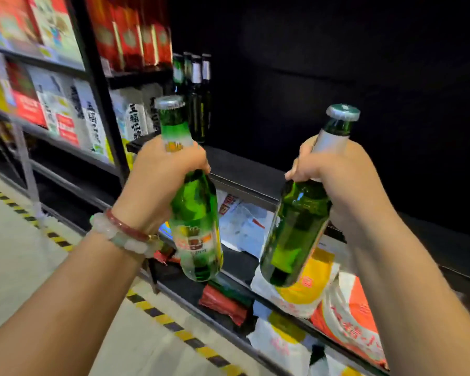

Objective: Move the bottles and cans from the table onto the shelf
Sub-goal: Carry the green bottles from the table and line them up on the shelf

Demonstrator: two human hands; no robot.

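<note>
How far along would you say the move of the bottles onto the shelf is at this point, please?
Partly done: a few dark bottles already stand at the back of the black shelf. In hand: the left hand grips one green beer bottle, the right hand another, both held above the shelf, not yet set down. The table is out of view, so what remains is unknown.
</note>
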